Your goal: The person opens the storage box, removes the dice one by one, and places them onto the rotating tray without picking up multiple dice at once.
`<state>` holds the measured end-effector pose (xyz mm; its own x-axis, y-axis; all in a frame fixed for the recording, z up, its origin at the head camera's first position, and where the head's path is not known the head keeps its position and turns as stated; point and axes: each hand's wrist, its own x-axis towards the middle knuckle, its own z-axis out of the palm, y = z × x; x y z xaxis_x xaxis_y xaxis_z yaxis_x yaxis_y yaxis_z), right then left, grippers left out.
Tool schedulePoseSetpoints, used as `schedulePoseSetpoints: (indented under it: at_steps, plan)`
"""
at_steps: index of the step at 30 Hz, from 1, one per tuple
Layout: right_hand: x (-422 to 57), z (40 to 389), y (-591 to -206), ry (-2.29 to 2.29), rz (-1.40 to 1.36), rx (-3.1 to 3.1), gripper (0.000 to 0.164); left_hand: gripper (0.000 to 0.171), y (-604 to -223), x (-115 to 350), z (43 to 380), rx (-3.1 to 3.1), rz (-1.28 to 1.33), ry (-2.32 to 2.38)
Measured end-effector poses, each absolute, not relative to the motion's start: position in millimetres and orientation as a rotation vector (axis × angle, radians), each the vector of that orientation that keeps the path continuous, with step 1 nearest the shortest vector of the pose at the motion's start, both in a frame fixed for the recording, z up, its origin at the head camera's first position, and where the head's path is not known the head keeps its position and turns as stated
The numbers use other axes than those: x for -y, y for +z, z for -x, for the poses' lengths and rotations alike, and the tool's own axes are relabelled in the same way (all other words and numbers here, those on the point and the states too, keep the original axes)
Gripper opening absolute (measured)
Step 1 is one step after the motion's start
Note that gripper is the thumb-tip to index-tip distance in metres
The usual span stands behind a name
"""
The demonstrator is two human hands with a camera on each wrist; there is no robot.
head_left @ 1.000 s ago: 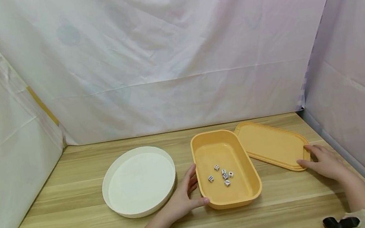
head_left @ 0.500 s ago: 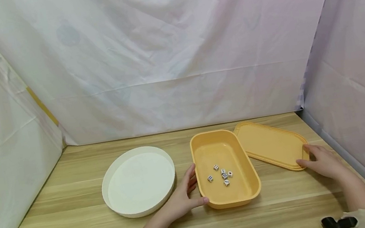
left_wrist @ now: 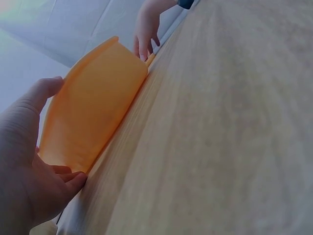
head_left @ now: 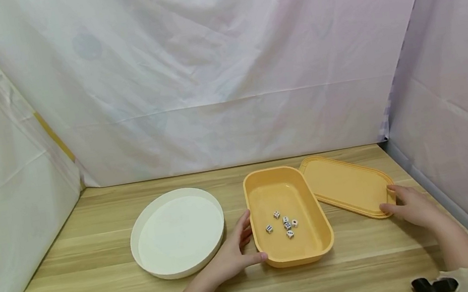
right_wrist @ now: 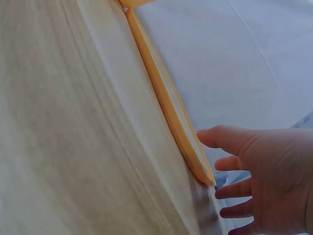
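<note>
A yellow-orange rectangular box stands open on the table, with several white dice on its floor. My left hand touches the box's near left side, thumb at the rim by the corner and the other fingers along the outer wall. To the right, the matching flat lid lies slantwise behind and beside the box. My right hand rests at the lid's near right end. In the right wrist view the thumb is at the lid's edge and the other fingers are spread past its end.
A round white tray with a low rim lies left of the box, close to my left forearm. Pale cloth hangs behind the wooden table and along both sides. A black device is on the right sleeve.
Both hands keep their places at the box and the lid. The whole view has shifted very slightly; the dice lie as before.
</note>
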<state>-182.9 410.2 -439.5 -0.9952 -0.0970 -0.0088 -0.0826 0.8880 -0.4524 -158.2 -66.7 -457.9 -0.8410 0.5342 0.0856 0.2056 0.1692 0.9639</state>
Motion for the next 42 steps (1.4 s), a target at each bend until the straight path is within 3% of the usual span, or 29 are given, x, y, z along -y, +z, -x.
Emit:
schedulePoseSetpoints:
  at_steps: [29, 42]
  plan:
    - [-367, 170, -396, -0.691, 0.281, -3.161, 0.072, 0.106, -445, 70, 154, -2.428, -0.656, 1.527]
    - [-348, 162, -383, -0.711, 0.403, -3.249, 0.068, 0.098, -431, 73, 155, -2.444, -0.714, 1.567]
